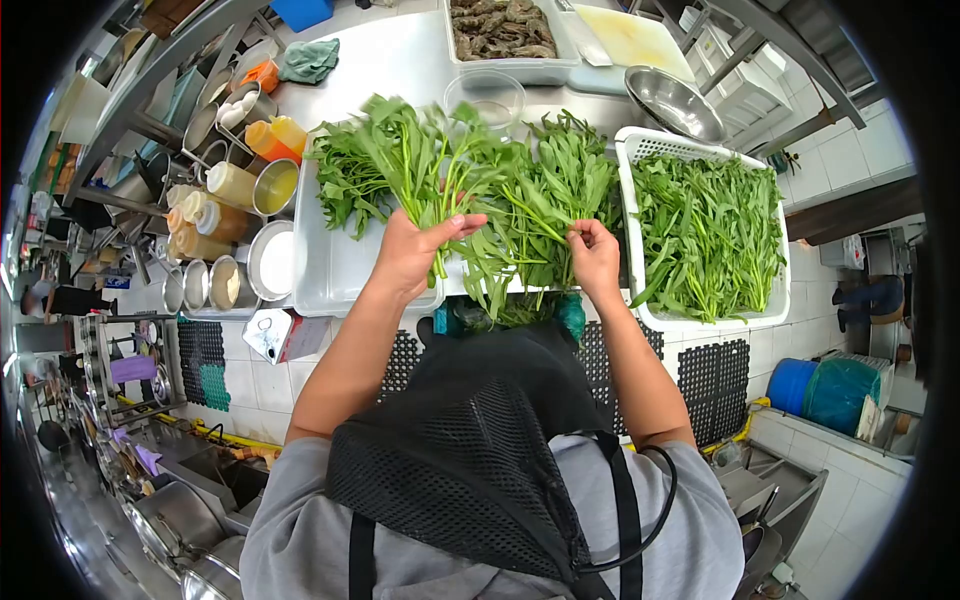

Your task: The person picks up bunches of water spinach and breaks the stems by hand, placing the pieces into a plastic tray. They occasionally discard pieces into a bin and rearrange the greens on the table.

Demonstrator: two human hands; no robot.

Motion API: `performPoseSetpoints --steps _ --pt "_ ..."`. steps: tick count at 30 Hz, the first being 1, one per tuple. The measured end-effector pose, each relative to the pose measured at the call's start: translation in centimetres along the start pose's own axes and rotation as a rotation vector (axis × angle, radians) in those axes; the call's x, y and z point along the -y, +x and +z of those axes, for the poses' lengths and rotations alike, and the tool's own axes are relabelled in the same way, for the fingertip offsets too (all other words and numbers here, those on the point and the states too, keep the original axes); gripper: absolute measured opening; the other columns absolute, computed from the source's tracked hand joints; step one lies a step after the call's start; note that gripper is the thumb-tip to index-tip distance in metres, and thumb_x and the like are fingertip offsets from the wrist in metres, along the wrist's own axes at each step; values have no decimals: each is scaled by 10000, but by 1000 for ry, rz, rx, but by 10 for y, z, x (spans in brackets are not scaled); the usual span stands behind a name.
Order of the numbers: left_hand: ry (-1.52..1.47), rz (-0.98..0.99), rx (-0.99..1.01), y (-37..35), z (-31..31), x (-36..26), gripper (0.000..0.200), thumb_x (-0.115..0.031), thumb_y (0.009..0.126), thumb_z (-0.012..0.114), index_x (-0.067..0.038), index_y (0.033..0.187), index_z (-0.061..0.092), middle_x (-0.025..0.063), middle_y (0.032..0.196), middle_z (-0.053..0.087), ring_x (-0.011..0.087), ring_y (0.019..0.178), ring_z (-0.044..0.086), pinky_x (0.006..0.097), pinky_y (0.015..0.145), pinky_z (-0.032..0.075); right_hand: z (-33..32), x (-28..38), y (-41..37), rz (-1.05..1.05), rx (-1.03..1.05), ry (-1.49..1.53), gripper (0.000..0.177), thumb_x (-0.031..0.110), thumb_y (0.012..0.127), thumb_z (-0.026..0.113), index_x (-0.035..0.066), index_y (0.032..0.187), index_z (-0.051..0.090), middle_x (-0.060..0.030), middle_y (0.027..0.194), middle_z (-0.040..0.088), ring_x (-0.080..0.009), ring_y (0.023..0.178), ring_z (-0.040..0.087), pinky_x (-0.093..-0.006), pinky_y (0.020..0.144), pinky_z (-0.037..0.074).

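A bunch of leafy greens [425, 165] is held in the left hand [412, 252], which is closed round the stems with the thumb laid across the front. The leaves are long, narrow and bright green and fan out away from the hand, above a white tray [335, 265] that lies under and to the left of it. The right hand [595, 255] is just to the right of the left one, its fingertips pinched on the thin stems of a second clump of greens [555, 185]. The two clumps overlap between the hands, so I cannot tell where one ends and the other begins.

To the right of the right hand stands a white basket [640, 148] heaped with more of the same greens. Beyond the hands are a clear tub [487, 95], a metal bowl [672, 100] and a tray of something brown [500, 30] that looks like prawns, though it is cut off by the top edge and hard to make out. To the far left of the left hand are squeeze bottles [268, 135] and metal pots [275, 186], blurred and bent by the lens. The lower ends of the stems hang out of view behind a black mesh hood [470, 440]
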State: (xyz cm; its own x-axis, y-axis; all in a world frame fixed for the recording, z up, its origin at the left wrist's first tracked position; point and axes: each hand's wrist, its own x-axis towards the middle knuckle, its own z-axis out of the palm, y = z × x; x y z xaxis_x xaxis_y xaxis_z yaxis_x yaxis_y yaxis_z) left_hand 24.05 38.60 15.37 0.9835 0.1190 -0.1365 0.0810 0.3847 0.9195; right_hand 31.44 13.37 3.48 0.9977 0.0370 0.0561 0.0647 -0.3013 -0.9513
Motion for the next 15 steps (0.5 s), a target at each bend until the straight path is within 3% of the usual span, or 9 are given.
performPoseSetpoints --steps 1,3,4,5,7,9,11,12,15 --pt "0 3 -2 1 -1 2 358 -8 851 606 65 1187 509 189 1027 636 272 920 662 391 844 548 1 7 -3 -4 -8 -55 174 15 825 617 2 999 624 -64 766 593 -143 669 550 -291 651 469" --pt "-56 -352 13 4 -7 16 309 -27 865 601 57 1152 522 194 1064 623 280 929 660 410 861 547 5 27 -10 -14 -6 -110 199 -1 812 608 8 1011 620 -82 815 599 -186 727 576 -326 700 479" --pt "-100 -524 14 5 -11 28 251 -37 877 592 46 1108 537 169 1027 627 265 911 660 390 847 557 9 41 -14 -308 -117 -305 249 -28 778 593 19 1022 618 -102 878 588 -247 821 568 -369 764 463" --pt "-102 -518 9 5 -14 38 251 -37 877 592 46 1108 537 169 1027 627 265 911 660 390 847 557 10 48 -18 -606 -231 -496 303 -55 744 577 30 1032 616 -121 940 577 -307 915 560 -411 829 447" --pt "-182 -683 15 2 -9 37 216 -53 885 590 21 1084 547 131 973 625 253 869 660 382 856 557 12 41 -29 -632 -84 -487 321 -57 681 576 55 979 617 -157 1046 524 -379 1033 481 -454 893 395" --pt "-203 -669 21 -2 -8 24 179 -60 888 592 -6 1056 562 100 920 612 238 808 649 377 807 554 12 38 -37 -876 206 -690 262 -17 676 604 74 921 612 -169 1067 512 -347 1026 491 -431 871 411" --pt "-207 -252 101 -5 -4 8 134 -43 895 582 -8 1020 547 87 876 608 214 769 643 334 716 541 14 40 -41 -823 235 -721 155 35 679 620 64 831 606 -157 1074 512 -336 1049 479 -434 904 389" --pt "-263 -172 73 -5 -1 3 114 -89 918 566 -16 1002 543 78 841 604 203 746 626 338 688 512 15 43 -40 -755 221 -769 117 57 684 624 54 801 610 -143 1063 522 -333 1061 474 -441 923 373" --pt "-230 -319 124 2 -18 25 196 -159 950 526 -32 1099 520 70 820 578 204 743 593 329 713 487 15 37 -35 -685 255 -825 98 125 702 643 37 742 626 -117 1042 541 -330 1081 460 -453 962 332"
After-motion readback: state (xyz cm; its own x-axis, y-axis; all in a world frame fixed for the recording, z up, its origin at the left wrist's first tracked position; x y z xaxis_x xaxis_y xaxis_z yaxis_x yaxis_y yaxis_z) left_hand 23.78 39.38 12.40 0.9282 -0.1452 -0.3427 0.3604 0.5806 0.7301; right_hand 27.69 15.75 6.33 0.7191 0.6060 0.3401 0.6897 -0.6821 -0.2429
